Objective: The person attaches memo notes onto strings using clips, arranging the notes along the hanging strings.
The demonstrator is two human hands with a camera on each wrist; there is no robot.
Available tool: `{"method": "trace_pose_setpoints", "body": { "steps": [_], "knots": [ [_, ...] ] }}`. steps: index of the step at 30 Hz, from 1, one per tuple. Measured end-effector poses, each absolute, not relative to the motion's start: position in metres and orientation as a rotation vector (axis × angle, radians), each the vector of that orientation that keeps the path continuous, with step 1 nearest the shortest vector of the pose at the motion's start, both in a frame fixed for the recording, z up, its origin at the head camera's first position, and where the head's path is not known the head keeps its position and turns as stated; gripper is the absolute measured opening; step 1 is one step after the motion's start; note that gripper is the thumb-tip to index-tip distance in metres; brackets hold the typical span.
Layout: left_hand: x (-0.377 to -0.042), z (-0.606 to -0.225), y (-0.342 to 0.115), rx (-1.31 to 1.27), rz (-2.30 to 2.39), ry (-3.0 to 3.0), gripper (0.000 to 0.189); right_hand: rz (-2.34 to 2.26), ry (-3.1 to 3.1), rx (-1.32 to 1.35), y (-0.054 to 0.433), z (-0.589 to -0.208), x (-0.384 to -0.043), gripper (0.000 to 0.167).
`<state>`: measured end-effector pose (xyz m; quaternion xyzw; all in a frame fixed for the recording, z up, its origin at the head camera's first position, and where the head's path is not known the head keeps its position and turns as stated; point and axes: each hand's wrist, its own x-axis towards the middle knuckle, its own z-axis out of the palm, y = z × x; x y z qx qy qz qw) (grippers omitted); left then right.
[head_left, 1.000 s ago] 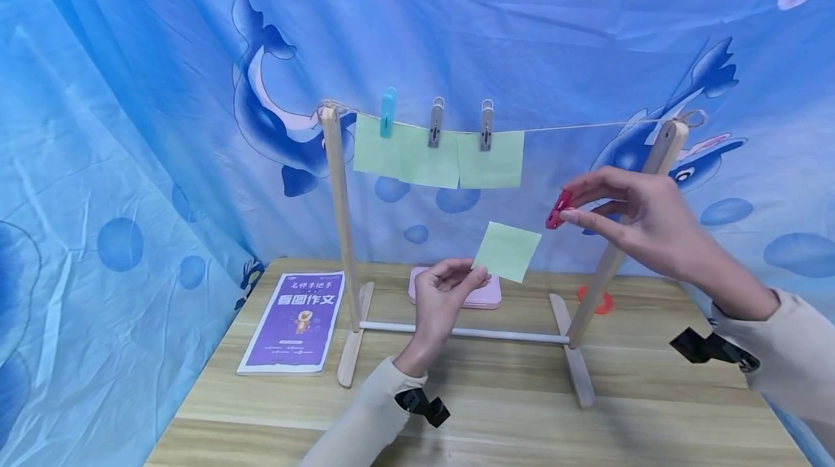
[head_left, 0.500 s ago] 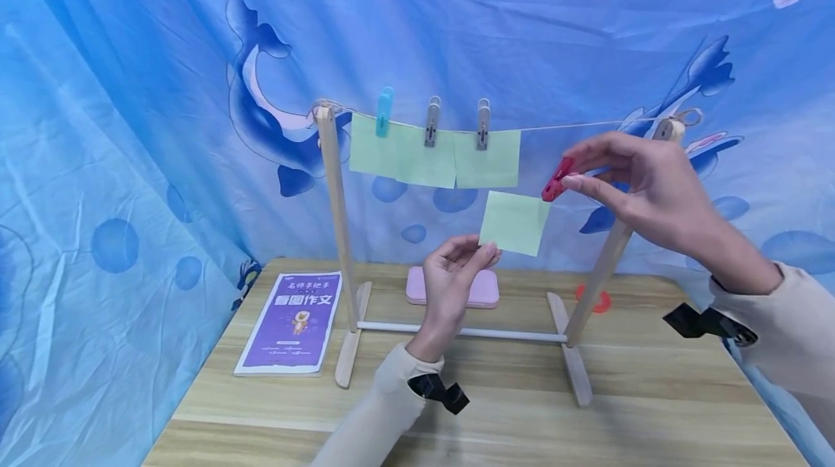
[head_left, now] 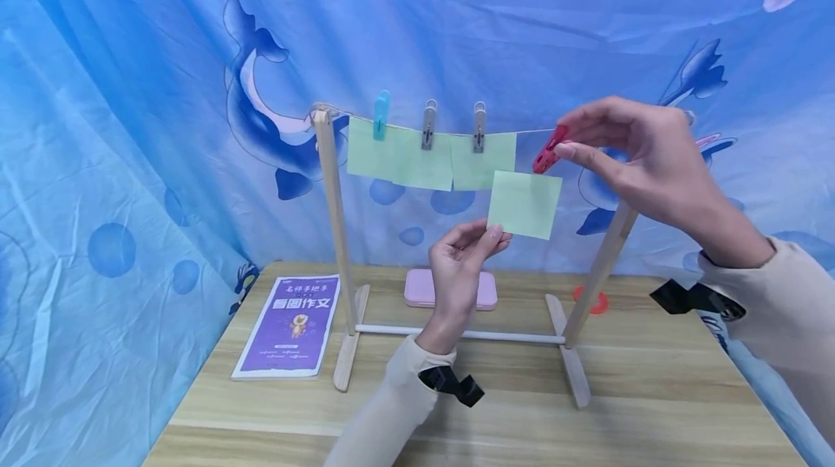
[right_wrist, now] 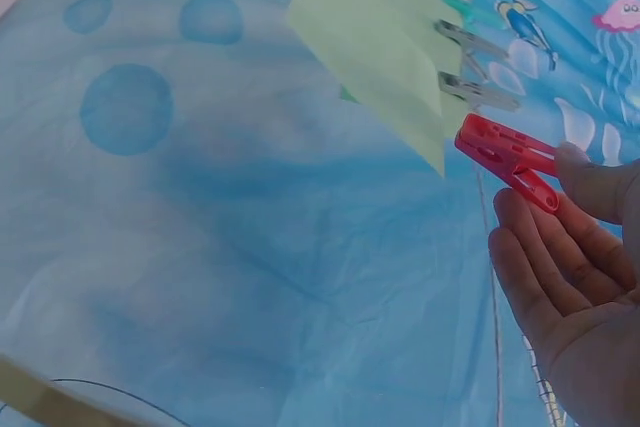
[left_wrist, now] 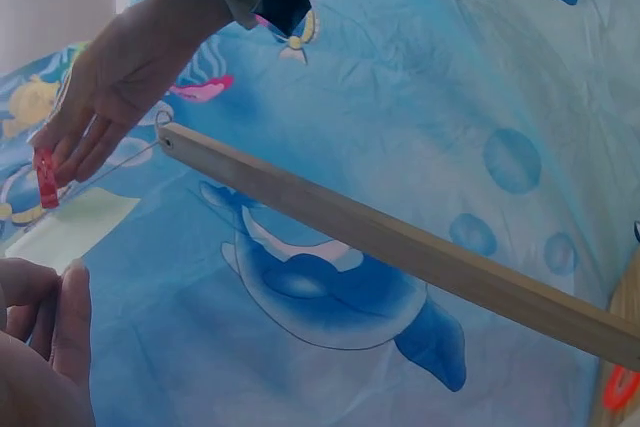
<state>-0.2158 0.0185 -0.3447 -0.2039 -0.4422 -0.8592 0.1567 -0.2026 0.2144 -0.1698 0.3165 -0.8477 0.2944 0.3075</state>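
My left hand [head_left: 459,264] pinches a square green paper note [head_left: 524,204] by its lower left corner, just below the string [head_left: 538,131]. Between the thumb and fingers of my right hand [head_left: 642,155] is a red clothespin [head_left: 550,150], its tip right at the note's top edge in the head view. The right wrist view shows the clothespin [right_wrist: 508,159] apart from the note [right_wrist: 375,67]. Left of the hands, several green notes [head_left: 372,151] hang on the string, held by a light blue clothespin [head_left: 381,115] and two grey clothespins [head_left: 428,125].
The string spans a wooden frame with a left post [head_left: 335,213], a right post [head_left: 600,275] and a white crossbar [head_left: 509,337]. On the table [head_left: 496,423] lie a purple book [head_left: 287,325], a pink case [head_left: 420,288] and a red ring [head_left: 595,305]. A blue dolphin-print curtain [head_left: 163,90] hangs behind.
The left hand has raised the note toward the string and turned it more upright. My right hand has moved up with the red clothespin, bringing it above the note's top edge.
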Motion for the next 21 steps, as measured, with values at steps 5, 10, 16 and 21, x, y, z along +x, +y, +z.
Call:
{"method": "trace_pose_setpoints", "body": {
  "steps": [5,10,16,21],
  "knots": [
    [-0.217,-0.340,0.020,-0.566,-2.469,-1.230,0.019,0.784,-2.228,0.814,0.209,-0.162,-0.204,0.027],
    [-0.216,-0.335,0.023,-0.572,-2.457,-1.216,0.022,0.796,-2.207,0.794,0.204,-0.154,-0.206,0.025],
    [-0.218,-0.326,0.028,-0.600,-2.438,-1.202,0.024,0.788,-2.150,0.797,0.201,-0.144,-0.211,0.022],
    [-0.220,-0.321,0.032,-0.600,-2.441,-1.181,0.022,0.778,-2.147,0.758,0.199,-0.139,-0.213,0.022]
  ]
}}
